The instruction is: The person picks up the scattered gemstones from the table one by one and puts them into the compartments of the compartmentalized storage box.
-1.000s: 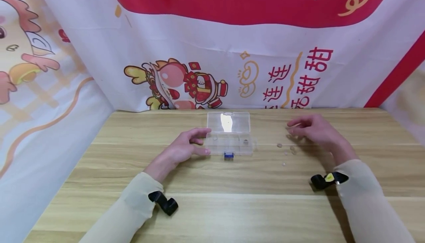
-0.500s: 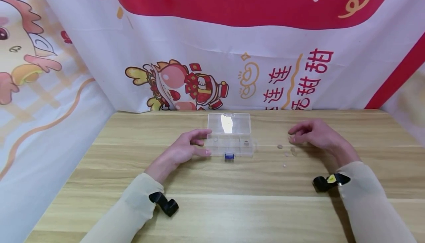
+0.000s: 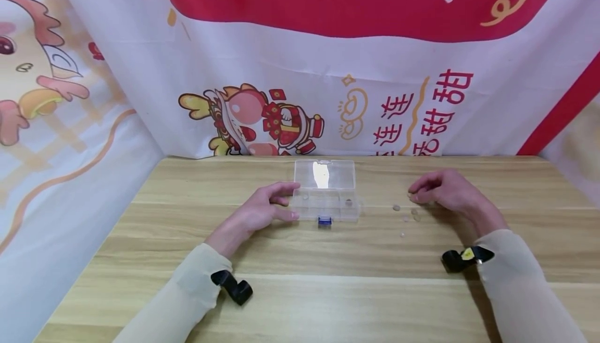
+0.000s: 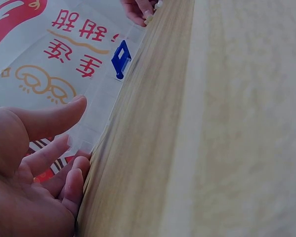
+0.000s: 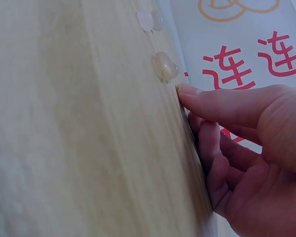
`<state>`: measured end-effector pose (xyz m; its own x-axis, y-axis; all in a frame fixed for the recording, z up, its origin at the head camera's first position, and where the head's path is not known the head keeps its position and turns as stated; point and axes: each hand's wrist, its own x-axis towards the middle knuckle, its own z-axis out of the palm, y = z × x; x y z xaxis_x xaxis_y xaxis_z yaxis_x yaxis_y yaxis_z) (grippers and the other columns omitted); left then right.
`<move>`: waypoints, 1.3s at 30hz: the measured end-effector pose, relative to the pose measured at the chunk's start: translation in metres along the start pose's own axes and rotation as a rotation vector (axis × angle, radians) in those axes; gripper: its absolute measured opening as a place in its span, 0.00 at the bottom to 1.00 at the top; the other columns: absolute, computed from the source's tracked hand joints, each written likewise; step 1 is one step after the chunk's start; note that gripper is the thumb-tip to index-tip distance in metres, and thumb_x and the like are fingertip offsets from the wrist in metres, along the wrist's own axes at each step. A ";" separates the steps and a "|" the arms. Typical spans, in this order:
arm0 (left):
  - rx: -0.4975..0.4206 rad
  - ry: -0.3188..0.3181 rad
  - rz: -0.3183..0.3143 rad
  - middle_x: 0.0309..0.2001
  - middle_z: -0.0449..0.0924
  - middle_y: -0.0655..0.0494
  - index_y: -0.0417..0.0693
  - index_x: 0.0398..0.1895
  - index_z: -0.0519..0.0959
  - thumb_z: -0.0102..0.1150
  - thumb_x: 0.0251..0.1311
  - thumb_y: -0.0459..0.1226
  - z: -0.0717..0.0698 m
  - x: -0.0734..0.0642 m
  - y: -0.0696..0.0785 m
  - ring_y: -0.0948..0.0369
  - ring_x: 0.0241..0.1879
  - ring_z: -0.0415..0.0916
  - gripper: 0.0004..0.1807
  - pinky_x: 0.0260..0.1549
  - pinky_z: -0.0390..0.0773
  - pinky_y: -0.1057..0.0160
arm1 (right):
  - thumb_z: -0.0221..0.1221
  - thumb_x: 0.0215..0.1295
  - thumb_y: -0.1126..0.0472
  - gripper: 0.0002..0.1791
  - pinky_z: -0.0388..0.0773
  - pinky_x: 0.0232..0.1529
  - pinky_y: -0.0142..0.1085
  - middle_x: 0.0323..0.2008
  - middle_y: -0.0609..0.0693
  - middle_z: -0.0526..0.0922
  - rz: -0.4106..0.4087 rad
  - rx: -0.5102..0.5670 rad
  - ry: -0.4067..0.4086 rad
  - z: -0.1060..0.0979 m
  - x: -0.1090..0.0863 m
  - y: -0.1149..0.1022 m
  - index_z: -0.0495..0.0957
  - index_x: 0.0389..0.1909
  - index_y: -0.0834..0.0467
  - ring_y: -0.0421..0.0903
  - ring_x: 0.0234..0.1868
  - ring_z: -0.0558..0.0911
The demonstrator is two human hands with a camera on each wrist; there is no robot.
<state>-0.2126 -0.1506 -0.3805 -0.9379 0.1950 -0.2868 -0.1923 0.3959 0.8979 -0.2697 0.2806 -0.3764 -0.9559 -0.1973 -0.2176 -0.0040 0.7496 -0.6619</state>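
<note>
A clear plastic compartment box (image 3: 315, 213) lies with its lid (image 3: 342, 174) raised behind it and a blue latch (image 3: 325, 220) at the front. My left hand (image 3: 255, 210) holds its left end, thumb at the front corner and index finger at the back. Inside, small dark and pale pieces (image 3: 348, 202) show. Over to the right, my right hand (image 3: 445, 189) is low at the table, thumb and index finger pinching a small pale polished stone (image 4: 148, 20), mostly hidden by the fingertips. Several similar stones (image 3: 396, 207) lie close by, including a translucent brownish one (image 5: 163, 66).
The wooden tabletop (image 3: 300, 306) extends forward of the box toward me. A printed cloth (image 3: 281, 56) hangs along the table's far edge, and another cloth side (image 3: 94, 176) rises at the left.
My right hand has come down and toward me onto the stone under its fingertips, and its thumb and index finger have closed. The left hand stays at the box.
</note>
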 end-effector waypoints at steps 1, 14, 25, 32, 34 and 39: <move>0.000 0.000 0.001 0.70 0.76 0.59 0.68 0.73 0.76 0.76 0.60 0.36 0.000 0.000 0.001 0.52 0.65 0.69 0.38 0.66 0.71 0.51 | 0.71 0.68 0.53 0.17 0.71 0.44 0.37 0.48 0.53 0.84 0.000 -0.002 0.003 0.000 0.000 0.000 0.88 0.53 0.56 0.49 0.46 0.73; 0.003 0.001 0.004 0.70 0.76 0.58 0.66 0.74 0.75 0.77 0.59 0.35 0.000 -0.001 0.001 0.52 0.65 0.70 0.39 0.67 0.72 0.51 | 0.72 0.67 0.50 0.15 0.71 0.43 0.38 0.47 0.53 0.85 -0.020 -0.041 0.018 0.003 0.000 -0.006 0.89 0.49 0.54 0.50 0.46 0.72; -0.003 -0.003 0.006 0.69 0.76 0.58 0.66 0.73 0.75 0.77 0.59 0.35 0.001 0.000 0.000 0.52 0.65 0.70 0.38 0.66 0.72 0.52 | 0.69 0.71 0.50 0.14 0.69 0.48 0.40 0.50 0.55 0.85 -0.025 -0.066 0.017 0.004 -0.002 -0.014 0.88 0.50 0.53 0.52 0.50 0.74; 0.002 -0.002 0.001 0.70 0.76 0.59 0.67 0.73 0.76 0.76 0.61 0.36 0.001 0.000 -0.001 0.52 0.65 0.69 0.37 0.65 0.71 0.52 | 0.66 0.74 0.51 0.15 0.72 0.46 0.40 0.51 0.57 0.83 -0.044 -0.075 0.023 0.005 -0.003 -0.019 0.86 0.53 0.55 0.53 0.51 0.75; 0.000 -0.003 0.000 0.70 0.76 0.59 0.67 0.73 0.76 0.76 0.61 0.36 0.001 0.001 -0.001 0.52 0.64 0.69 0.37 0.65 0.71 0.53 | 0.65 0.75 0.52 0.15 0.73 0.46 0.39 0.51 0.57 0.84 -0.053 -0.069 0.036 0.005 -0.003 -0.022 0.85 0.55 0.56 0.53 0.51 0.76; -0.001 -0.003 0.000 0.70 0.76 0.59 0.67 0.73 0.76 0.76 0.61 0.36 0.000 0.000 -0.001 0.52 0.65 0.69 0.37 0.65 0.71 0.52 | 0.64 0.75 0.53 0.15 0.76 0.45 0.38 0.48 0.57 0.84 -0.091 -0.043 0.086 0.007 -0.005 -0.034 0.85 0.54 0.57 0.52 0.48 0.78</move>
<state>-0.2128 -0.1505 -0.3813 -0.9370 0.1979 -0.2879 -0.1925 0.3951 0.8982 -0.2625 0.2515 -0.3580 -0.9725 -0.2128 -0.0945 -0.1033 0.7579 -0.6442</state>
